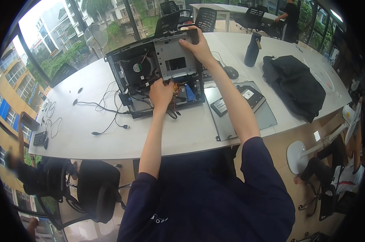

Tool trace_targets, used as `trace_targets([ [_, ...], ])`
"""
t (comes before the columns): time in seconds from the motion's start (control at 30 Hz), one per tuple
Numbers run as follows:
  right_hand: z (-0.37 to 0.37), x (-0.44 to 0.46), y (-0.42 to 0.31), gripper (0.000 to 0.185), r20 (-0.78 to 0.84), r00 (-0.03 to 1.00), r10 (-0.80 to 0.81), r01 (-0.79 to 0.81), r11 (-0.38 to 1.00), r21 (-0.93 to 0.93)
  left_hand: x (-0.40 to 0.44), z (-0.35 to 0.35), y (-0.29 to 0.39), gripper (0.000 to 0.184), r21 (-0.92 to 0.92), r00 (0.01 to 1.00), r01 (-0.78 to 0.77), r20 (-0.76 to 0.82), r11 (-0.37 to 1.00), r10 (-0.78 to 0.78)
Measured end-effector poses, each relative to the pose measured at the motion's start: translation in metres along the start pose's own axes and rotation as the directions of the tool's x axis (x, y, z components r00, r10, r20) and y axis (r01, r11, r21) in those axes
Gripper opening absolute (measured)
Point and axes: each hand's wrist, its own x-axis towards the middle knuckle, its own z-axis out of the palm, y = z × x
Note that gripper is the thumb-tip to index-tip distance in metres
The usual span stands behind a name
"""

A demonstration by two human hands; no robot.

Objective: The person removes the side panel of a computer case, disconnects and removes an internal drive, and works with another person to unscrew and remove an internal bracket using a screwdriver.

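Note:
An open desktop computer case (124, 76) is on the white table in front of me, its inside showing. My right hand (198, 46) grips its upper right edge, thumb on the grey metal drive bracket (163, 52) and fingers over the far side. My left hand (161, 94) reaches into the lower middle of the case, fingers curled inward beside coloured wires (176, 89). Its fingertips are hidden, so what they hold cannot be made out. A round black fan (137, 67) sits left of the bracket, and a blue plastic part (190, 92) lies right of the wires.
Right of the case, a metal side panel (263, 121) bears a drive (250, 95). Beyond are a mouse (230, 72), a dark bottle (252, 50) and a black bag (295, 84). Loose cables (110, 115) lie left. Other people sit at both sides.

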Motion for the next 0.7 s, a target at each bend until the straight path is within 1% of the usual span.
trace_targets([
  [0.07,-0.001,0.000,0.002,0.071,0.003,1.000,-0.015,0.016,1.000,-0.011,-0.001,0.001,0.000,0.031,-0.025,1.000,0.006,-0.012,1.000,-0.007],
  [0.1,-0.001,-0.001,0.002,0.070,0.008,1.000,-0.013,0.013,1.000,0.020,-0.003,0.001,0.002,0.031,-0.025,1.000,0.010,-0.016,1.000,-0.011],
  [0.17,0.000,0.000,-0.001,0.070,0.019,1.000,-0.016,0.014,0.998,0.055,-0.008,0.002,0.006,0.030,-0.023,0.995,-0.050,-0.087,0.998,0.048],
  [0.23,-0.001,0.000,-0.001,0.068,0.008,0.999,-0.050,0.050,0.999,-0.007,-0.010,0.001,0.007,0.030,-0.020,0.992,-0.071,-0.108,0.997,0.068],
  [0.3,-0.001,-0.003,-0.003,0.067,0.018,1.000,-0.024,0.023,0.999,0.026,-0.010,0.002,0.007,0.031,-0.001,0.986,-0.099,-0.136,0.995,0.098],
  [0.33,0.000,-0.004,-0.006,0.066,0.022,1.000,0.003,-0.004,0.998,0.056,-0.009,0.002,0.006,0.031,0.001,0.986,-0.096,-0.140,0.995,0.095],
  [0.47,0.001,-0.003,-0.006,0.065,0.013,1.000,-0.006,0.006,0.998,0.057,-0.011,0.001,0.004,0.031,-0.026,0.988,-0.099,-0.123,0.995,0.095],
  [0.53,0.001,0.000,0.000,0.063,-0.009,0.997,-0.072,0.072,0.997,0.001,-0.011,0.000,0.005,0.030,-0.043,0.986,-0.102,-0.139,0.994,0.095],
  [0.6,0.000,-0.001,0.000,0.064,-0.009,0.998,-0.056,0.056,0.998,0.002,-0.013,-0.002,0.005,0.029,-0.041,0.985,-0.132,-0.116,0.990,0.127],
  [0.7,0.003,-0.005,-0.018,0.064,0.013,1.000,0.023,-0.023,0.999,0.041,-0.006,0.007,-0.008,0.028,-0.028,0.981,-0.137,-0.146,0.990,0.131],
])
